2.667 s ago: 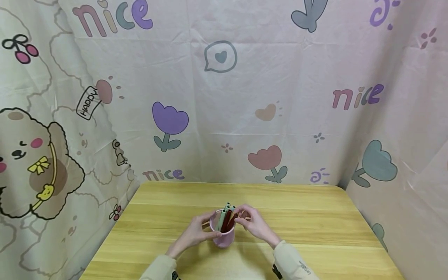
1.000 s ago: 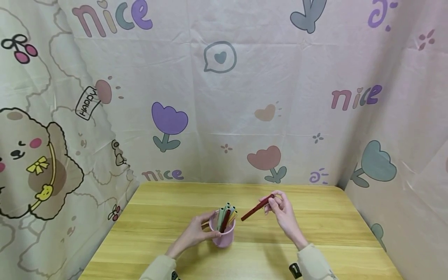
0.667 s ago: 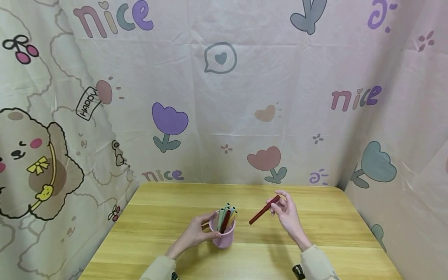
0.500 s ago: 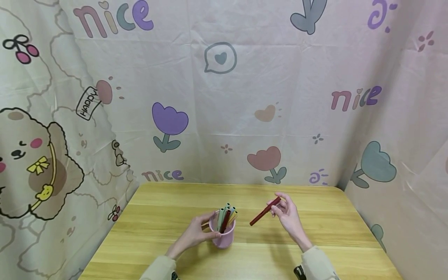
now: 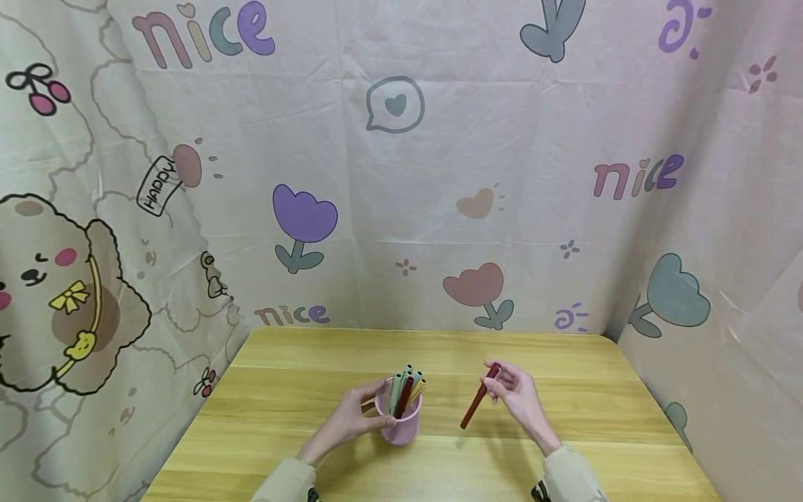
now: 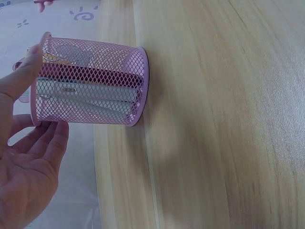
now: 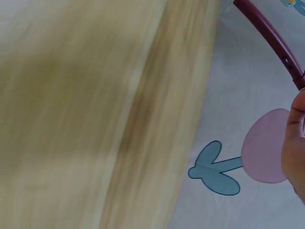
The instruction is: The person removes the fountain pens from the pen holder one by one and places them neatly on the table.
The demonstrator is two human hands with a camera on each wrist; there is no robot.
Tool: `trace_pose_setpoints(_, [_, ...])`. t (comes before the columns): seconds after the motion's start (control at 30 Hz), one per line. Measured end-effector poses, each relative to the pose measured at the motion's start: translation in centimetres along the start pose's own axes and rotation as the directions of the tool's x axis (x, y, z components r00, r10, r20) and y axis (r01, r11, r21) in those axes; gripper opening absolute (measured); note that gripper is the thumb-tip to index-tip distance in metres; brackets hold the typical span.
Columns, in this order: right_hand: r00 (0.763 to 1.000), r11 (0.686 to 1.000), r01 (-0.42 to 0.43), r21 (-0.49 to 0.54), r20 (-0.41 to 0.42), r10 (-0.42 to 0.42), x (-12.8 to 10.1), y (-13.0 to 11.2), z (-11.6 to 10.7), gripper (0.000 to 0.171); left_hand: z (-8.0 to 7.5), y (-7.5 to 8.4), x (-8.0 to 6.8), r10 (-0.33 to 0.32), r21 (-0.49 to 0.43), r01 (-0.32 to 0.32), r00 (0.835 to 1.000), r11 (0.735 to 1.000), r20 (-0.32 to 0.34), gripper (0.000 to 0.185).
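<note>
The left hand (image 5: 343,427) steadies the pink mesh pen holder (image 5: 398,420) near the middle of the counter (image 5: 564,418), its grip curled round the rim. Right of it, the right hand (image 5: 516,395) pinches the dark red pen (image 5: 479,398) by its top end, tip hanging above the wood. So light a pinch could let it slip and roll.

The left hand (image 6: 28,162) steadies a pink mesh cup (image 6: 90,83) apparently holding pens.
</note>
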State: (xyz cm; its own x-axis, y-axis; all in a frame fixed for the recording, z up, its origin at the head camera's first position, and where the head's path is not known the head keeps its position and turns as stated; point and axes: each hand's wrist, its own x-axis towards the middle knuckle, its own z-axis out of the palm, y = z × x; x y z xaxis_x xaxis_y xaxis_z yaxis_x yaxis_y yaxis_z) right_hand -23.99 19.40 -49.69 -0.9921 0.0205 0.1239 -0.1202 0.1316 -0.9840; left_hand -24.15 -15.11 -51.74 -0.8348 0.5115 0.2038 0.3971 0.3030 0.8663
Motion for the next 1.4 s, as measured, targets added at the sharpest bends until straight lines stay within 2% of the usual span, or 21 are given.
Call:
trace_pose_setpoints(0.33, [0.995,0.991,-0.1,-0.083,-0.014,0.1,-0.1,1.3,-0.3,0.04,0.0,-0.1,0.0,0.005,0.005,-0.005,1.0,1.0,0.0,0.082])
trace_pose_setpoints(0.43, [0.994,0.989,-0.107,-0.098,-0.004,0.107,-0.2,1.8,-0.3,0.04,0.0,-0.1,0.0,0.008,0.003,-0.008,1.0,1.0,0.001,0.082])
trace_pose_setpoints(0.67, [0.998,0.979,-0.045,-0.2,0.042,0.055,-0.3,3.3,-0.3,0.034,0.1,-0.2,0.0,0.003,-0.001,-0.003,1.0,1.0,-0.005,0.081])
trace_pose_setpoints(0.87, [0.993,0.973,-0.081,-0.215,0.065,0.097,-0.4,4.0,-0.3,0.035,0.1,-0.5,0.0,-0.016,-0.022,0.016,1.0,1.0,-0.009,0.081])
trace_pose_setpoints(1.0, [0.988,0.977,-0.074,-0.201,0.121,0.1,-0.4,4.2,-0.4,0.039,0.1,-0.5,0.0,-0.008,-0.015,0.008,1.0,1.0,-0.01,0.081])
trace_pose_setpoints(1.2, [0.963,0.981,-0.057,-0.187,0.248,0.103,-0.4,4.4,-0.9,0.047,0.0,-0.6,0.0,-0.004,-0.01,0.004,1.0,1.0,-0.011,0.082])
trace_pose_setpoints(1.4, [0.947,0.981,-0.07,-0.181,0.296,0.122,-0.5,4.8,-0.9,0.046,0.1,-0.5,-0.1,-0.01,-0.01,0.01,1.0,1.0,-0.006,0.083])
